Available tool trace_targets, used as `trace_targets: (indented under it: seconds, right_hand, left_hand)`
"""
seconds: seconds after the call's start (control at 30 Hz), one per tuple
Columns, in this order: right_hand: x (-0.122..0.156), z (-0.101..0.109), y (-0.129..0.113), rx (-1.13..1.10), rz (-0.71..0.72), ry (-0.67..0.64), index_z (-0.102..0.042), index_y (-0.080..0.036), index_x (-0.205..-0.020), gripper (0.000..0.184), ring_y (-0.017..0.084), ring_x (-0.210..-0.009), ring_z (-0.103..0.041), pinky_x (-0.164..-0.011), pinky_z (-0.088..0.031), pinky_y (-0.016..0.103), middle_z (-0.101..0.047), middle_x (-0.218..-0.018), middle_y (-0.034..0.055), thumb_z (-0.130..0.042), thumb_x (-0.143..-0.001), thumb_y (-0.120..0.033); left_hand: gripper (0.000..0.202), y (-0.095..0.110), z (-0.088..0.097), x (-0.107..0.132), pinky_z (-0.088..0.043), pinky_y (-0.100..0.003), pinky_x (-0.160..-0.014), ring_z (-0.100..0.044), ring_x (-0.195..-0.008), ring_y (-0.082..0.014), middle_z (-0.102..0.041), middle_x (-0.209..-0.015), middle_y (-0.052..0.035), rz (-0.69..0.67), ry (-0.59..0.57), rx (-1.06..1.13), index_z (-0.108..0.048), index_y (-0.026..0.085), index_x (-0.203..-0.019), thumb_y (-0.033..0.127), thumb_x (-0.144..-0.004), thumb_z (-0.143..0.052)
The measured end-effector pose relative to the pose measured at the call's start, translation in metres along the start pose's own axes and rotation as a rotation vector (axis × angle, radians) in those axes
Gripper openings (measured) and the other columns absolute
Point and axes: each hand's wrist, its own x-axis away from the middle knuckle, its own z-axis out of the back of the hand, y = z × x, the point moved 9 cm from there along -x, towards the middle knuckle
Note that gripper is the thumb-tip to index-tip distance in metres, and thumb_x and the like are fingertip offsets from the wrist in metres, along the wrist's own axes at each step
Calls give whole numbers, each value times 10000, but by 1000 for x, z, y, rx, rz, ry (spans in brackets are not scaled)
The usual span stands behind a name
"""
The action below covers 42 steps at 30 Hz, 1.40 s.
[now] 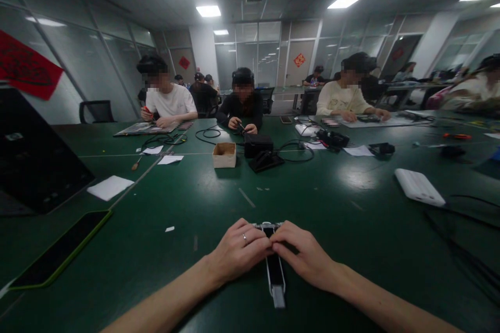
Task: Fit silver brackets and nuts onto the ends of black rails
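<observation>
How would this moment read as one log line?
left hand: over silver-edged black object | right hand: over same object | surface: green table | ahead: open box | leftward: green-edged phone

A dark green surface [144,250] with a dull sheen, crossed by pale seams [147,171], fills the foreground. At near left lies a phone [64,247] with a yellow-green edge; beyond it, a folded white paper [110,187]. A small white scrap [169,229] lies nearer the middle. Farther off stand an open cardboard box [224,160] and, just beside it, a black box [258,144] behind a black stand [266,161]. Toward the right lie a white rounded device [419,186] and black cables [461,252]. A small brush [136,164] lies at far left.
</observation>
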Motion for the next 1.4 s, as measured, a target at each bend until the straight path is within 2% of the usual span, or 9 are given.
trace_targets:
  seconds: [0.17, 0.27, 0.33, 0.43, 0.53, 0.67, 0.87, 1.03, 1.4]
  right_hand:
    - [0, 9, 8, 49, 5, 50, -640, -194, -897, 243, 173, -779, -581, -710, -489, 308, -640, -824, 61, -437, -950, -316]
    - [0, 19, 24, 85, -52, 72, -636, -181, -896, 263, 176, -774, -583, -686, -493, 306, -634, -839, 68, -417, -951, -316]
    - [0, 25, 37, 113, -110, 72, -628, -181, -871, 261, 175, -766, -581, -679, -496, 312, -630, -832, 63, -415, -946, -312]
    - [0, 28, 53, 145, -210, 41, -626, -181, -876, 236, 180, -784, -577, -693, -501, 330, -627, -854, 60, -427, -934, -294]
    - [1, 22, 60, 168, -254, -21, -632, -184, -935, 214, 184, -824, -574, -709, -504, 340, -623, -909, 59, -445, -929, -290]
    - [1, 18, 58, 194, -240, -38, -631, -187, -963, 205, 183, -852, -567, -737, -500, 343, -619, -930, 58, -454, -932, -286]
    - [-1, 18, 55, 200, -226, -41, -625, -185, -935, 162, 180, -831, -562, -720, -496, 328, -621, -914, 58, -481, -911, -256]
    - [-1, 17, 55, 202, -220, -41, -623, -187, -936, 169, 183, -833, -562, -727, -490, 337, -616, -908, 57, -475, -915, -265]
    - [0, 18, 55, 201, -244, -62, -625, -187, -968, 170, 182, -858, -567, -733, -492, 331, -615, -943, 56, -476, -914, -251]
  left_hand:
    - [98, -13, 7, 3, -447, -285, -635, -622, -702, -147, -693, -845, -49, 15, 17, 36, -575, 159, -990, 185, -911, -522]
    - [92, -39, 6, 10, -455, -278, -646, -614, -695, -151, -681, -811, -48, 151, -9, 8, -586, 158, -928, 173, -881, -509]
    - [75, -58, 0, 16, -452, -271, -620, -584, -645, -150, -663, -763, -33, 271, -80, -13, -590, 165, -851, 204, -850, -525]
    - [62, -76, -12, 24, -424, -235, -564, -541, -588, -128, -619, -712, 3, 419, -200, 59, -589, 164, -848, 213, -809, -592]
    - [73, -80, -20, 26, -396, -206, -544, -506, -568, -104, -573, -697, 28, 482, -268, 187, -600, 162, -867, 187, -801, -620]
    - [70, -84, -20, 25, -375, -201, -550, -476, -565, -97, -532, -666, 43, 551, -279, 282, -628, 159, -860, 213, -815, -636]
    - [103, -91, -25, 26, -379, -206, -587, -506, -624, -109, -611, -751, 20, 716, -303, 371, -677, 168, -820, 262, -779, -684]
    - [118, -92, -28, 30, -378, -208, -592, -528, -624, -117, -640, -718, 29, 875, -305, 457, -691, 170, -813, 276, -762, -679]
    - [152, -92, -29, 31, -378, -211, -569, -521, -603, -116, -642, -710, 25, 878, -294, 501, -672, 161, -811, 299, -748, -676]
